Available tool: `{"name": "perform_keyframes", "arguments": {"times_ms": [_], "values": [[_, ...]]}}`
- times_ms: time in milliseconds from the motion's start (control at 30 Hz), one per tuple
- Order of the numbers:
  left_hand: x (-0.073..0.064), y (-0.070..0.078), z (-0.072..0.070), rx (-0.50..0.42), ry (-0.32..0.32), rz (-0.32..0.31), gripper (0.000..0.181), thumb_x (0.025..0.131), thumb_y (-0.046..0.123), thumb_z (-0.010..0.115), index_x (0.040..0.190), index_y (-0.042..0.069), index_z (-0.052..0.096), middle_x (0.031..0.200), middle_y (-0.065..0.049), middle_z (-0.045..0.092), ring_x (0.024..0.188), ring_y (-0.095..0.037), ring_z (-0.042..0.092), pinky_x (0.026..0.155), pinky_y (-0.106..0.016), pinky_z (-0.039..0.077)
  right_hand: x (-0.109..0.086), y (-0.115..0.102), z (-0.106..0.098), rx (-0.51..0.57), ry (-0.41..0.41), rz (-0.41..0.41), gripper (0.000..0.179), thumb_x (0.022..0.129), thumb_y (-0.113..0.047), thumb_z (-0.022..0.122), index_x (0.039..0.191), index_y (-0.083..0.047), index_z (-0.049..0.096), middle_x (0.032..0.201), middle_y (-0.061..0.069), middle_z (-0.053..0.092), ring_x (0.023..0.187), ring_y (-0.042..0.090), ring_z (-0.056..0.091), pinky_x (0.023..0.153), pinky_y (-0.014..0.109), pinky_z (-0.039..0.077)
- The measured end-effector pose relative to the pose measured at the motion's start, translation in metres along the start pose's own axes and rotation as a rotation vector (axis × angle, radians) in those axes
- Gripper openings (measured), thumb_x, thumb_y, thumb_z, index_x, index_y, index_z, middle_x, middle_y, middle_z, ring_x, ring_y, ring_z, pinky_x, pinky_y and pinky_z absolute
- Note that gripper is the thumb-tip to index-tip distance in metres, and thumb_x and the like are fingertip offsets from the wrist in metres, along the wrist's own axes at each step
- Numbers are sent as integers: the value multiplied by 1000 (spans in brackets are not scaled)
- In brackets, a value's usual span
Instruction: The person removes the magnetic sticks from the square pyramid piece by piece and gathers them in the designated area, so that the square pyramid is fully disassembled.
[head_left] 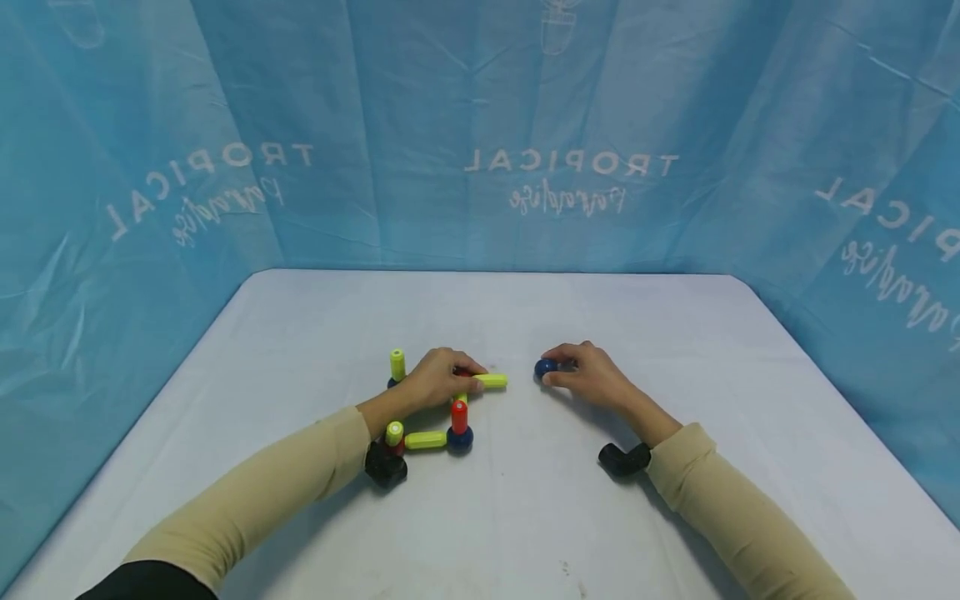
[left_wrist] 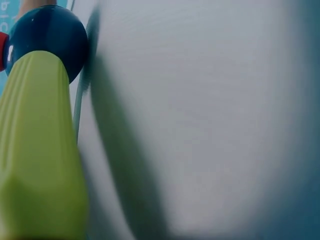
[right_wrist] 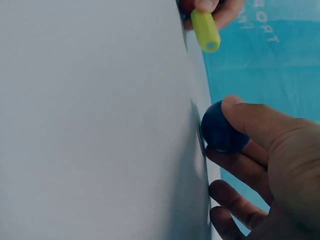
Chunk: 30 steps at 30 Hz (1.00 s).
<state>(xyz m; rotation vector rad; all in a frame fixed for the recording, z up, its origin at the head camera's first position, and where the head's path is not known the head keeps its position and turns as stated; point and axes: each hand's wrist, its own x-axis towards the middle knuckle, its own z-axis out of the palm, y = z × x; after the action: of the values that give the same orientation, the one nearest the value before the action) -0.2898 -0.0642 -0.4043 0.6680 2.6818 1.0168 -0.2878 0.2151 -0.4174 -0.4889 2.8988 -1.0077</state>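
Observation:
My right hand (head_left: 592, 375) pinches a dark blue ball (right_wrist: 220, 130) between thumb and fingers, low over the white table. To its left, my left hand (head_left: 441, 373) holds the frame of toy building sticks and balls at a red ball (right_wrist: 187, 6), mostly hidden by the fingers. From that ball a yellow-green stick (head_left: 492, 381) points toward the blue ball, with a gap between them. The frame also has an upright red stick (head_left: 459, 417) on a blue ball (head_left: 460, 441), joined to a lying yellow-green stick (head_left: 426, 440).
Two more yellow-green sticks stand upright, one at the back left (head_left: 397, 364) and one at the front left (head_left: 394, 432), close to the left forearm. A white cloth covers the table (head_left: 525, 517). Blue printed sheets (head_left: 570, 100) hang around it.

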Motion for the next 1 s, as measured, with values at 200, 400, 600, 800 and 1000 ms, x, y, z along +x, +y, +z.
{"name": "perform_keyframes", "arguments": {"times_ms": [200,400,600,800,1000], "values": [[-2,1,1,9,-22,2,23,85,23,70,107,16,73,102,-1,69,92,-12,54,77,-24,46,25,-1,-1,9,-13,64,42,84,-31,70,123,-17,62,117,8,66,107,24,54,87,39,44],[1,4,4,11,-28,-6,22,84,23,70,106,18,73,103,1,69,91,-12,54,79,-25,46,58,-2,-2,1,1,138,43,86,-28,68,127,-16,58,126,8,62,114,25,53,94,43,44],[2,10,9,3,-45,-32,23,84,24,70,107,20,73,103,4,69,92,-11,52,80,-24,45,89,-2,-3,-20,28,147,42,87,-27,66,126,-12,59,125,10,62,109,25,55,90,41,44],[-1,13,12,2,-56,-16,23,85,25,70,107,20,72,103,3,68,91,-11,52,80,-25,44,102,-3,-2,-27,26,150,43,88,-28,66,126,-11,58,125,10,62,111,27,55,92,42,44],[-3,12,8,15,-44,-8,23,85,24,70,107,20,72,102,4,69,91,-11,52,80,-25,44,109,-4,-2,-23,12,156,46,88,-30,65,130,-12,56,128,9,61,114,27,54,95,43,43]]}}
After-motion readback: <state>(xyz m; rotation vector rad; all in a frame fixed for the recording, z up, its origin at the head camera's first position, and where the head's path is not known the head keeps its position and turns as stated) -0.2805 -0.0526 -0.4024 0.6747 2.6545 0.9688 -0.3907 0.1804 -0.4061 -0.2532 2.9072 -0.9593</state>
